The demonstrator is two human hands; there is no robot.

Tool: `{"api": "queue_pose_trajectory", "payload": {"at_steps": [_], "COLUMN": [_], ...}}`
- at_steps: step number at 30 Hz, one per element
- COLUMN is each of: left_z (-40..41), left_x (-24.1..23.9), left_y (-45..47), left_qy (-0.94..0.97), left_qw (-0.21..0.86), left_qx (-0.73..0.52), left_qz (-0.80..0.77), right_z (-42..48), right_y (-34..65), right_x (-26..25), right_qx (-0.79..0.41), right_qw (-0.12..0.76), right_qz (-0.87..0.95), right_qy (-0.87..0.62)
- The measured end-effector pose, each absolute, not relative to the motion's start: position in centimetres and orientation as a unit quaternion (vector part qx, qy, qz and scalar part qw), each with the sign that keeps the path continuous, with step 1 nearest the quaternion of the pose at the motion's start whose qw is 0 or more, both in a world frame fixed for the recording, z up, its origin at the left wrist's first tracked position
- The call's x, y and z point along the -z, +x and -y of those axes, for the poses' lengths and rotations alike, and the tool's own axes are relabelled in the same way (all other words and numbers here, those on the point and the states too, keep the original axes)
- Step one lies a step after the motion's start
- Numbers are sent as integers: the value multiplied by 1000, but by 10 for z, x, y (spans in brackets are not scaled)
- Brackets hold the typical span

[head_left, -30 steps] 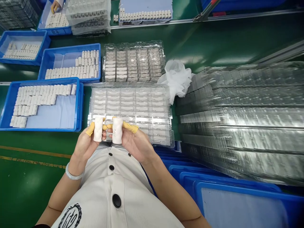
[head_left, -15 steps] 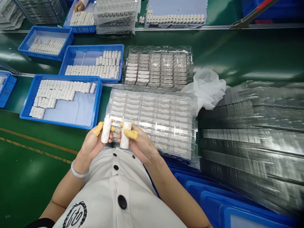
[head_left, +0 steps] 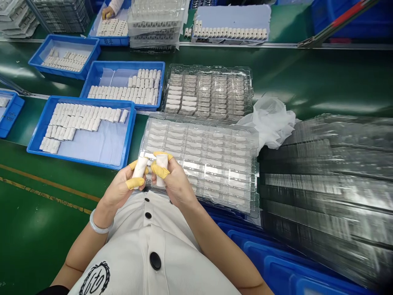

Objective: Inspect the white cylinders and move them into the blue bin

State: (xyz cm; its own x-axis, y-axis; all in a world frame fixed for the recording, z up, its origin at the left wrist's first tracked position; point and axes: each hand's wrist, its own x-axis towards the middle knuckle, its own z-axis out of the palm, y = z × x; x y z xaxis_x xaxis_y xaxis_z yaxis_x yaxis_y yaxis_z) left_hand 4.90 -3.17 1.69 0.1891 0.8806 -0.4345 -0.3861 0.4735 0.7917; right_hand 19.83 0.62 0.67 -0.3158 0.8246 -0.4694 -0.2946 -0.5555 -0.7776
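Yellow finger cots cover some fingertips of both hands. My left hand (head_left: 124,184) is closed round a white cylinder (head_left: 141,166), which tilts a little to the right. Beside it, my right hand (head_left: 173,176) grips a second white cylinder (head_left: 161,160), held nearly upright with the thumb across it. The two cylinders are close together but apart, in front of my shirt. Just beyond the hands lies a clear plastic tray (head_left: 256,180) with rows of white pieces in its slots. To the left, a blue bin (head_left: 81,159) holds rows of similar white cylinders on a pale liner.
Behind stand another blue bin (head_left: 123,64) of cylinders and a second clear tray (head_left: 250,90). Crumpled white film (head_left: 270,121) lies by the trays. Stacked clear trays (head_left: 331,192) fill the right side. At the far left, a co-worker's hand (head_left: 108,13) reaches into a bin.
My left thumb has come down across its cylinder, which now leans more to the right. The right thumb has moved up along its cylinder. The view has shifted slightly.
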Motion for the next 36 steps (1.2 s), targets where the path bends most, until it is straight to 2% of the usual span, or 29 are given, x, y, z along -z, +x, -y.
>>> {"api": "queue_pose_trajectory", "payload": {"at_steps": [6, 9, 14, 23, 28, 30, 33, 36], "left_z": [29, 28, 24, 22, 24, 25, 26, 28], "left_x": [-19, -15, -14, -16, -17, -19, -26, -33], "left_y": [53, 52, 51, 59, 64, 64, 64, 63], "left_qy": [297, 284, 254, 290, 291, 273, 244, 244], "left_qw": [722, 723, 709, 699, 708, 723, 745, 751], "left_qx": [-406, -403, -427, -414, -415, -412, -410, -409], "left_qz": [-475, -483, -501, -506, -492, -483, -466, -458], "right_z": [-21, -23, -22, -21, -21, -17, -6, 7], "right_y": [187, 191, 203, 196, 197, 200, 205, 209], "right_x": [2, 2, -6, -5, -2, -2, -4, -7], "right_qx": [-682, -719, -800, -715, -711, -673, -530, -396], "right_qw": [412, 430, 411, 442, 426, 441, 501, 560], "right_qz": [330, 268, 176, 310, 337, 358, 446, 553], "right_qy": [-507, -476, -401, -445, -447, -474, -519, -473]}}
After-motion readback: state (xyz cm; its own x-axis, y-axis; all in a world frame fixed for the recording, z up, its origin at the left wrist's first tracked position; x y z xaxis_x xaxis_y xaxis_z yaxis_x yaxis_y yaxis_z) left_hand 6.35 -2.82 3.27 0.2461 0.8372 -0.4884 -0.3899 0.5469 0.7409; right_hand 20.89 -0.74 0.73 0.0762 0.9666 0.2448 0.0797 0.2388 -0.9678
